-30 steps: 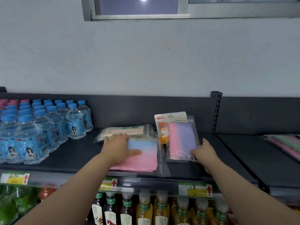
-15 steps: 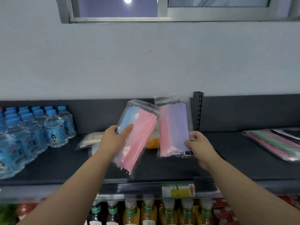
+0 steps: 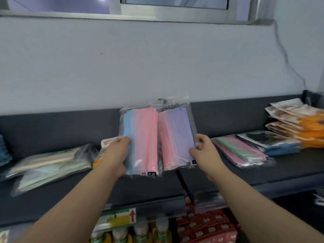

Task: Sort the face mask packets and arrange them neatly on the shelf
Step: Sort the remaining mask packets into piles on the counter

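Gripped upright: blue-pink packet (image 3: 140, 137), my left hand (image 3: 115, 155); pink-purple packet (image 3: 177, 134), my right hand (image 3: 205, 153); edges met above dark shelf (image 3: 140, 190)

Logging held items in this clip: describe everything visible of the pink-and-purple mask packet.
The pink-and-purple mask packet is a clear glossy plastic bag of folded masks, pink left, purple right, ear loops and "10" at the bottom. Held upright above the shelf; the right hand pinches its lower right edge, the blue-and-pink packet alongside.

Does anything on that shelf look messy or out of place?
Yes. The clear packets at the left lie skewed and overlapping, not squared. An orange-and-white packet pokes out crookedly behind the left hand.
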